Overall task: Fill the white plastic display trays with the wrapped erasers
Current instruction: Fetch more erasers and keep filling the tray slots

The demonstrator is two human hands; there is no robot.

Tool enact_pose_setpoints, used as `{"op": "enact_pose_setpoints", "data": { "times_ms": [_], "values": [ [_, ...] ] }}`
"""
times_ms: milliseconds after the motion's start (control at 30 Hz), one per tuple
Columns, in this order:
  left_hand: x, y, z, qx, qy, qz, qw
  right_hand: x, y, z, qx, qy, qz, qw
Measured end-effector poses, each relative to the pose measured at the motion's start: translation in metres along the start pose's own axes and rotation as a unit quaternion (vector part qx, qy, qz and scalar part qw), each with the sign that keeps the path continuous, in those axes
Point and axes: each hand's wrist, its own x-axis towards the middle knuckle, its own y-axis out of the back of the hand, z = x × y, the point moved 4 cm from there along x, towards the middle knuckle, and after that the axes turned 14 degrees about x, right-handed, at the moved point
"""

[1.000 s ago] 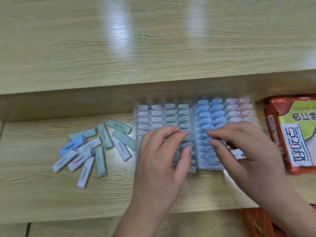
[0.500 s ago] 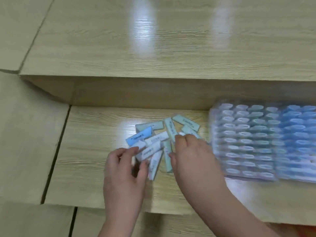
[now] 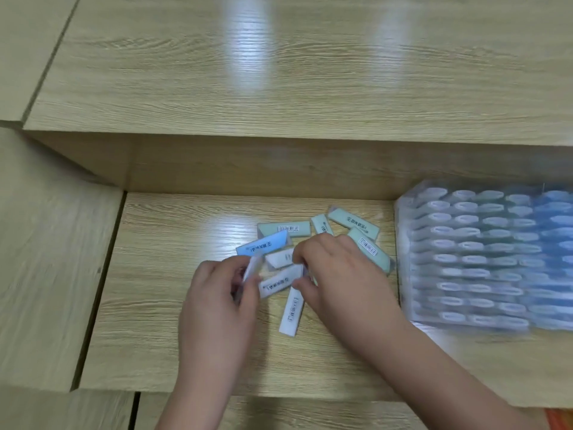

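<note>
Once hands were moved off the trays toward the right edge of the desk, loose erasers mid-desk were reached: a white eraser is pinched by left hand fingers, another by right hand; tray loading judged next.

A light wood-grain tabletop was laid below a raised wooden ledge, on which two pale glares were reflected; an orange scrap was cut off at the bottom right.

Left hand pinches an eraser; right hand (palm down) curls its fingers.
</note>
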Motion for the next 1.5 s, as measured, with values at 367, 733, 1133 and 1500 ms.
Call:
{"op": "enact_pose_setpoints", "data": {
  "times_ms": [367, 733, 1133, 1500],
  "values": [
    [-0.019, 0.044, 0.093, -0.161, -0.096, 0.079, 0.979, -0.072, 0.125, 0.029, 0.202, 0.063, 0.159, 0.964],
    [-0.073, -0.026, 0.269, -0.234, -0.277, -0.022, 0.931, -0.175, 0.244, 0.196, 0.122, -0.034, 0.314, 0.941],
    [-0.096, -0.086, 0.329, -0.138, -0.289, -0.052, 0.946, -0.168, 0.232, 0.242, 0.081, -0.015, 0.239, 0.968],
    [-0.106, -0.107, 0.341, -0.025, -0.308, -0.009, 0.951, -0.162, 0.222, 0.252, 0.06, 0.075, 0.188, 0.977]
  ]
}}
